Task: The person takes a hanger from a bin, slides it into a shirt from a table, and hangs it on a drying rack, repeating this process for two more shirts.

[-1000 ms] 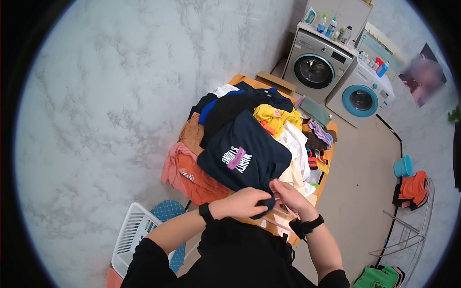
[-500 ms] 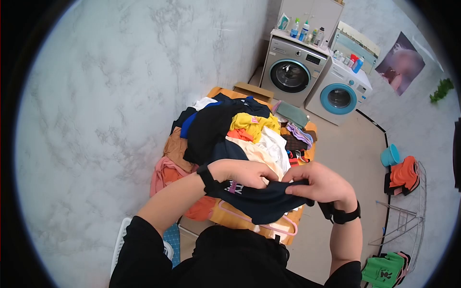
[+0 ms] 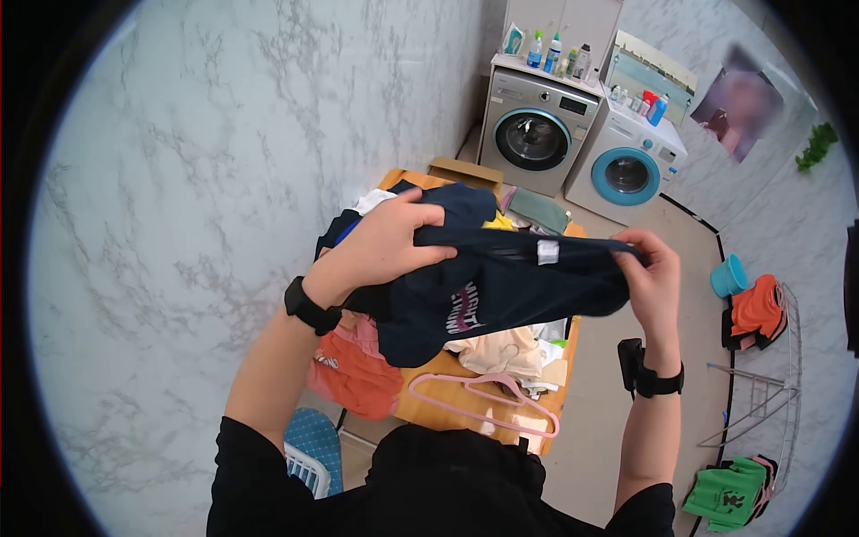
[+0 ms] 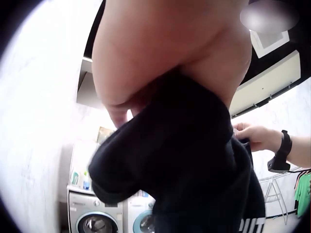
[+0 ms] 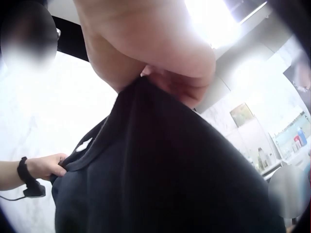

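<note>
A dark navy garment (image 3: 519, 286) with white lettering and a white label is stretched between both hands above the table. My left hand (image 3: 385, 242) grips one end of its upper edge, thumb in front. The other end is pinched by my right hand (image 3: 651, 268), between thumb and fingers. In the left wrist view the dark cloth (image 4: 180, 145) hangs from the left hand (image 4: 170, 53). The right wrist view has the cloth (image 5: 146, 160) gathered under the right hand (image 5: 155, 53). Below the garment, a pink hanger (image 3: 483, 407) lies on the wooden table (image 3: 438, 394).
Piled clothes include an orange garment (image 3: 358, 376) and a cream one (image 3: 506, 352). Beyond stand a grey washing machine (image 3: 528, 134) and a white one (image 3: 626, 170). A drying rack (image 3: 778, 385) is at the right, a white basket (image 3: 307, 470) at lower left.
Both hands have lifted the navy garment from near the body and moved apart, spreading its edge. The pink hanger, partly covered before, now shows more fully.
</note>
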Demonstrator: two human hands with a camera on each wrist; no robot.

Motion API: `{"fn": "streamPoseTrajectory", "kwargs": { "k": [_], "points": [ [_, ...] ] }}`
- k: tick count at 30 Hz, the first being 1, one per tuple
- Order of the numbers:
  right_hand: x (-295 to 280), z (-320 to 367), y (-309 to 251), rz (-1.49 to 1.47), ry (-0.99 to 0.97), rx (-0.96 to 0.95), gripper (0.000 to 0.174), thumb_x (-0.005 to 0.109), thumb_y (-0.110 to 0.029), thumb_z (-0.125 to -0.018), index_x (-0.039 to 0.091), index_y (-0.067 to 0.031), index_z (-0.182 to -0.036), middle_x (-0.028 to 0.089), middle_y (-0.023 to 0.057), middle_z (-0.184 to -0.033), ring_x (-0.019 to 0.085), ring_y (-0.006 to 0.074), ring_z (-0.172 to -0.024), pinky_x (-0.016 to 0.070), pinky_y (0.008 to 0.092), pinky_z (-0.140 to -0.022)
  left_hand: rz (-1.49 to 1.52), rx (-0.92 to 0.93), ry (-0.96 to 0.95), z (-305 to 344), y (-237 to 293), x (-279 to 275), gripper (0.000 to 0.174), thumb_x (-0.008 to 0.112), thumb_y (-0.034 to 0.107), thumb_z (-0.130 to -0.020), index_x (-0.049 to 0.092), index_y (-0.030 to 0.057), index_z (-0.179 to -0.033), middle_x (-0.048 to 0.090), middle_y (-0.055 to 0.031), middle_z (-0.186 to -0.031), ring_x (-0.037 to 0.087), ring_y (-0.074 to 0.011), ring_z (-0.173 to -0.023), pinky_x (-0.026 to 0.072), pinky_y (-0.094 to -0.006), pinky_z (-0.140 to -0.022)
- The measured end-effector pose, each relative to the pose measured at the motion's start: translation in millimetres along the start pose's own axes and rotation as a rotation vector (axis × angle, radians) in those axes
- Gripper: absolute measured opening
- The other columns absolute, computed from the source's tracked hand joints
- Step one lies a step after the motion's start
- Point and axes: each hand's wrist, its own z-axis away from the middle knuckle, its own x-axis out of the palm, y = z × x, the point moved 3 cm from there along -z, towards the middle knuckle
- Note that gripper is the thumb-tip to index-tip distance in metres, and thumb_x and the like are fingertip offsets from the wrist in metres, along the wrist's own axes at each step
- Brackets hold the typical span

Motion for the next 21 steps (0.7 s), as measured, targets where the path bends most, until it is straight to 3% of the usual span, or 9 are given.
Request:
{"fn": "streamPoseTrajectory", "kwargs": {
  "k": [3, 7, 9, 12, 14, 16, 18, 20, 21],
  "points": [
    [30, 12, 61, 0.269, -0.250, 0.109, 0.015, 0.069, -0.006, -0.080, 0.066, -0.0011, -0.094, 0.063, 0.0065, -0.073, 0.058, 0.0154, -0.067, 0.0470, 0.0284, -0.063, 0.232, -0.238, -0.238, 19, -27, 47, 0.042, 0.071, 0.037, -0.085, 0.057, -0.0027, -0.086, 0.058, -0.0158, -0.076, 0.055, -0.0231, -0.070, 0.0446, -0.0328, -0.068],
    [66, 66, 140, 0.425, -0.460, 0.125, 0.036, 0.076, -0.022, -0.079, 0.061, -0.0047, -0.105, 0.059, 0.0113, -0.091, 0.061, 0.0262, -0.080, 0.0508, 0.0371, -0.072, 0.404, -0.362, -0.163, 43, -66, 104, 0.028, 0.061, 0.027, -0.092, 0.059, -0.0006, -0.089, 0.059, -0.0132, -0.077, 0.056, -0.0215, -0.072, 0.0454, -0.0324, -0.068],
    [82, 112, 192, 0.396, -0.499, 0.229, 0.031, 0.074, -0.028, -0.081, 0.064, -0.0038, -0.098, 0.062, 0.0141, -0.088, 0.063, 0.0299, -0.079, 0.0514, 0.0392, -0.071, 0.397, -0.404, -0.077, 52, -82, 111, 0.024, 0.060, 0.023, -0.092, 0.059, 0.0000, -0.089, 0.058, -0.0113, -0.074, 0.055, -0.0190, -0.071, 0.0454, -0.0316, -0.068],
    [112, 187, 242, 0.537, -0.888, 0.453, 0.022, 0.066, -0.025, -0.083, 0.069, -0.0050, -0.092, 0.069, 0.0183, -0.101, 0.066, 0.0345, -0.093, 0.0523, 0.0422, -0.082, 0.358, -0.533, -0.043, 58, -95, 109, 0.025, 0.060, 0.024, -0.092, 0.060, -0.0004, -0.086, 0.058, -0.0098, -0.073, 0.055, -0.0176, -0.070, 0.0454, -0.0314, -0.068],
    [128, 225, 261, 0.509, -0.856, 0.503, 0.025, 0.067, -0.026, -0.082, 0.068, -0.0045, -0.095, 0.069, 0.0184, -0.100, 0.065, 0.0344, -0.093, 0.0517, 0.0425, -0.084, 0.372, -0.546, -0.062, 60, -96, 114, 0.025, 0.060, 0.024, -0.092, 0.060, -0.0005, -0.085, 0.057, -0.0086, -0.072, 0.054, -0.0164, -0.069, 0.0449, -0.0311, -0.067],
    [142, 238, 271, 0.611, -0.587, 0.277, 0.026, 0.067, -0.025, -0.080, 0.069, -0.0032, -0.094, 0.070, 0.0171, -0.089, 0.066, 0.0351, -0.086, 0.0524, 0.0422, -0.080, 0.377, -0.560, -0.069, 60, -93, 112, 0.025, 0.061, 0.024, -0.091, 0.060, -0.0005, -0.085, 0.057, -0.0074, -0.071, 0.053, -0.0153, -0.069, 0.0445, -0.0307, -0.066],
    [147, 237, 262, 0.647, -0.610, 0.315, 0.027, 0.068, -0.025, -0.081, 0.068, -0.0035, -0.097, 0.070, 0.0166, -0.092, 0.066, 0.0356, -0.089, 0.0520, 0.0422, -0.082, 0.411, -0.626, -0.158, 61, -88, 114, 0.024, 0.062, 0.023, -0.090, 0.061, -0.0003, -0.084, 0.056, -0.0045, -0.070, 0.052, -0.0123, -0.069, 0.0438, -0.0289, -0.065],
    [148, 234, 253, 0.555, -0.773, 0.578, 0.029, 0.068, -0.024, -0.081, 0.066, -0.0032, -0.101, 0.068, 0.0169, -0.094, 0.065, 0.0359, -0.090, 0.0518, 0.0419, -0.082, 0.440, -0.628, -0.162, 65, -93, 121, 0.021, 0.063, 0.020, -0.088, 0.061, -0.0004, -0.083, 0.057, -0.0030, -0.071, 0.052, -0.0103, -0.070, 0.0434, -0.0271, -0.065],
    [151, 234, 252, 0.509, -0.799, 0.508, 0.031, 0.069, -0.022, -0.080, 0.063, -0.0022, -0.103, 0.068, 0.0171, -0.091, 0.066, 0.0344, -0.089, 0.0521, 0.0402, -0.080, 0.491, -0.629, -0.145, 67, -94, 123, 0.020, 0.064, 0.020, -0.087, 0.062, -0.0005, -0.085, 0.057, -0.0034, -0.073, 0.053, -0.0106, -0.070, 0.0437, -0.0272, -0.066]
  ]
}}
